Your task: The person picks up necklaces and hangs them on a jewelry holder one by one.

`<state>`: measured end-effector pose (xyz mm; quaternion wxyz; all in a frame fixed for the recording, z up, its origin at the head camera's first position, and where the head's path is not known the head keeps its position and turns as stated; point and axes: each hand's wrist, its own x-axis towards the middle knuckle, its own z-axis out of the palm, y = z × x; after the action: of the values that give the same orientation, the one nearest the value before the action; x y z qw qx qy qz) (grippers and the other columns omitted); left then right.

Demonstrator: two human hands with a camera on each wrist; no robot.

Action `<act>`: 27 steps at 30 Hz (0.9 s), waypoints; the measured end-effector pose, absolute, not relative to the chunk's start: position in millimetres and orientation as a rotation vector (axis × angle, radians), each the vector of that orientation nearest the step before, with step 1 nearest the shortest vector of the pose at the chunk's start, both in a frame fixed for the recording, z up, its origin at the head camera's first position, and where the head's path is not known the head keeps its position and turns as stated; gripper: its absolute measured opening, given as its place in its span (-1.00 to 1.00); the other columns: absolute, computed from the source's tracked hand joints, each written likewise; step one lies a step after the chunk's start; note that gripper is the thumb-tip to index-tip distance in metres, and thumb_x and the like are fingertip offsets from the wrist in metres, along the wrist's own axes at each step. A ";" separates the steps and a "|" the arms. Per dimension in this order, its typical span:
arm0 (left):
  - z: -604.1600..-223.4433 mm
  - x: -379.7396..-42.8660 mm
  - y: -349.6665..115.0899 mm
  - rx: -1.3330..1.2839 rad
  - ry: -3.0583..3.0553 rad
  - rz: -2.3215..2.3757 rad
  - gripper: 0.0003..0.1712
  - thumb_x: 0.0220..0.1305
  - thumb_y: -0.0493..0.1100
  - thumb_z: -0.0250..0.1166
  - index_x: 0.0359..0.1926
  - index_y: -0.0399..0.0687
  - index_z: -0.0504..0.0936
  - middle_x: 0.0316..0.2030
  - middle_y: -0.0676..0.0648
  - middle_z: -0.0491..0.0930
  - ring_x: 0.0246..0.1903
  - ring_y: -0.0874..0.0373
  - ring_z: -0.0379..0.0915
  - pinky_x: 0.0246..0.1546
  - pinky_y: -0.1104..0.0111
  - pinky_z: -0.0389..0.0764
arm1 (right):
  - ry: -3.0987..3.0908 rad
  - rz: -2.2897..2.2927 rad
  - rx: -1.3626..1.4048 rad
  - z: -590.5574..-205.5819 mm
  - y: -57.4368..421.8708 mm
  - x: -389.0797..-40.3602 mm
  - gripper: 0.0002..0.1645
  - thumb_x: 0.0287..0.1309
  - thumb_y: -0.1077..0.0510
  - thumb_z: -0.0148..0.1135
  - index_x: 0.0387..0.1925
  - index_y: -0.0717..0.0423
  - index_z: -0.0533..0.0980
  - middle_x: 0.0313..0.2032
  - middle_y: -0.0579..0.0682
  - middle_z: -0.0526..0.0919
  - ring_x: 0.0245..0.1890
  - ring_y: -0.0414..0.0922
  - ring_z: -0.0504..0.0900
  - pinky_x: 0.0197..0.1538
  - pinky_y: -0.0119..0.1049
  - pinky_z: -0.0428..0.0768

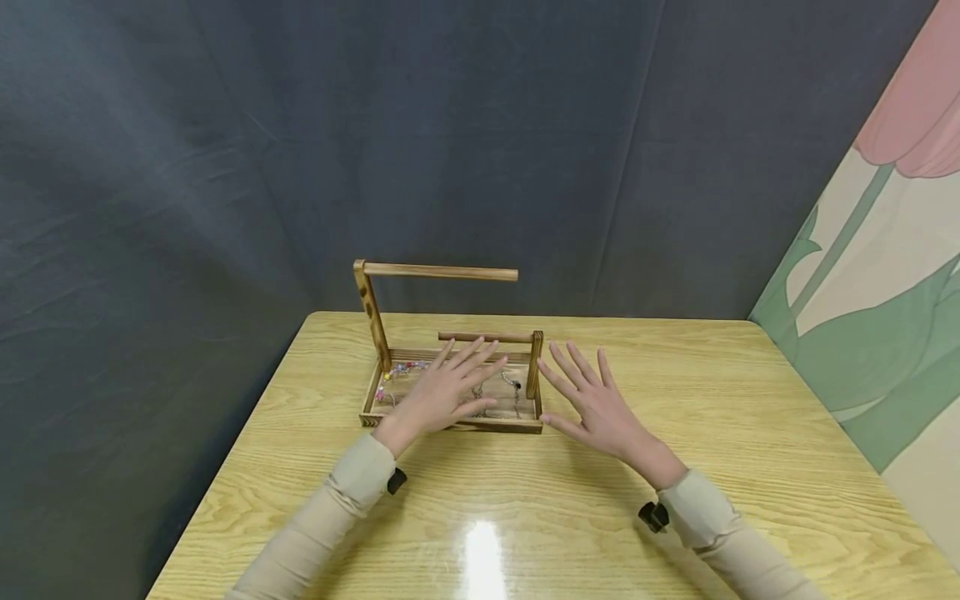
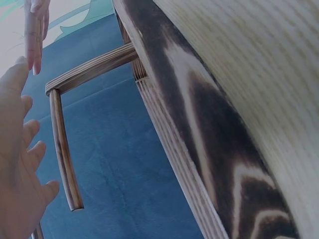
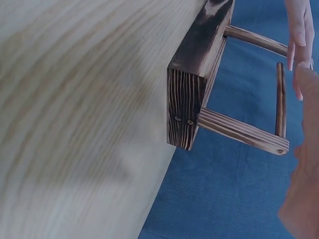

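Observation:
A wooden jewelry stand [image 1: 487,426] with a shallow tray base and two bars on posts stands on the table. Colourful beaded strands [image 1: 405,367] lie in the tray's left part, and a silvery chain bracelet [image 1: 512,381] lies toward its right. My left hand [image 1: 450,387] is spread palm down above the tray and hides its middle. Just right of the stand's short post, my right hand [image 1: 592,408] hovers with fingers spread. Neither hand holds anything. In the right wrist view the stand's dark-grained tray corner [image 3: 187,107] shows close up.
The light wooden table [image 1: 675,375] extends around the stand, with a bright glare spot near its front. A dark blue curtain [image 1: 465,150] hangs behind and to the left. At the right is a wall [image 1: 885,292] painted with a pink flower and green leaves.

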<state>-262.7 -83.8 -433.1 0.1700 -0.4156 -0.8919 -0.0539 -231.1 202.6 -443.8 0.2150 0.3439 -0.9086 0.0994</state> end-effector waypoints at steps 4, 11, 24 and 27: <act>-436.1 -261.2 -83.7 -1.181 -2.561 -0.195 -0.26 0.34 0.34 -0.21 0.44 0.35 -0.20 0.45 0.04 -0.13 0.43 0.10 -0.26 0.39 0.00 -0.22 | -2.539 0.295 0.946 -446.8 201.3 -229.9 -0.07 0.10 -0.27 0.15 0.42 -0.10 0.06 0.43 0.12 -0.03 0.44 0.07 -0.23 0.33 0.28 -0.31; -443.4 -261.1 -83.6 -1.169 -2.574 -0.249 -0.25 0.35 0.29 -0.13 0.45 0.31 -0.16 0.45 0.02 -0.10 0.42 0.05 -0.14 0.39 0.03 -0.19 | -2.583 0.324 0.928 -452.5 199.6 -228.7 -0.11 0.14 -0.22 0.15 0.42 -0.06 0.06 0.44 0.09 -0.07 0.45 0.04 -0.26 0.34 0.25 -0.34; -453.7 -264.2 -84.4 -1.140 -2.635 -0.372 -0.24 0.34 0.25 -0.04 0.44 0.15 -0.01 0.43 0.00 -0.04 0.40 0.06 -0.08 0.37 -0.02 -0.05 | -2.613 0.369 0.938 -462.6 195.6 -228.2 -0.16 0.21 -0.19 0.09 0.41 -0.01 0.07 0.45 0.04 -0.12 0.44 0.09 -0.22 0.35 0.24 -0.34; -455.7 -264.8 -85.0 -1.137 -2.655 -0.417 -0.25 0.34 0.22 0.00 0.43 0.09 0.05 0.42 -0.06 0.02 0.39 0.02 -0.04 0.35 -0.04 0.00 | -2.631 0.377 0.934 -465.4 194.2 -227.8 -0.16 0.21 -0.19 0.09 0.41 -0.02 0.06 0.45 0.03 -0.13 0.43 0.13 -0.18 0.34 0.25 -0.32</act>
<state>-264.8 -85.0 -455.7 0.1112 -0.3873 -0.9042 -0.1419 -227.8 194.2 -465.4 0.1614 0.3271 -0.9217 0.1319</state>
